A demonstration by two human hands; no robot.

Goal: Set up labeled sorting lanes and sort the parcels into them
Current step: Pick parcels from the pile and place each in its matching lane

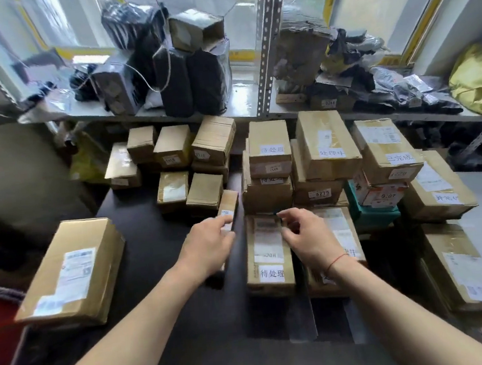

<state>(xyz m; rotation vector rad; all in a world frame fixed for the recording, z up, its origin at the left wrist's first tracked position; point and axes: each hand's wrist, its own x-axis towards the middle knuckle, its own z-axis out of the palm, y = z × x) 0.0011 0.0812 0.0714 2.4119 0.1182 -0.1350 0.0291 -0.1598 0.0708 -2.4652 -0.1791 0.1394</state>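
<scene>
Head view: my left hand (210, 241) is gripping a small slim box (228, 210), tilted on edge just at 9 o'clock of the near parcel marked 待处理 (269, 256). My right hand (303, 235) hovers over that parcel's top, fingers curled, pinching something small and dark I can't make out.

Risks, as I judge them: the slim box is held only at one end, so it could swing and knock the stack at 12 o'clock (270, 167), which stands tall and a bit uneven. Labels sit on parcels rather than on the dark surface (158, 249), so shifting a labeled box would blur a lane.

Count: I read four handwritten lane labels clearly, 待处理 twice, 处理中 (332, 153) once, 已完成 (399, 157) once, plus others partly hidden. One large parcel (71, 272) lies apart at 9 o'clock. About seven unlabeled boxes (173, 162) cluster at 11 o'clock.
</scene>
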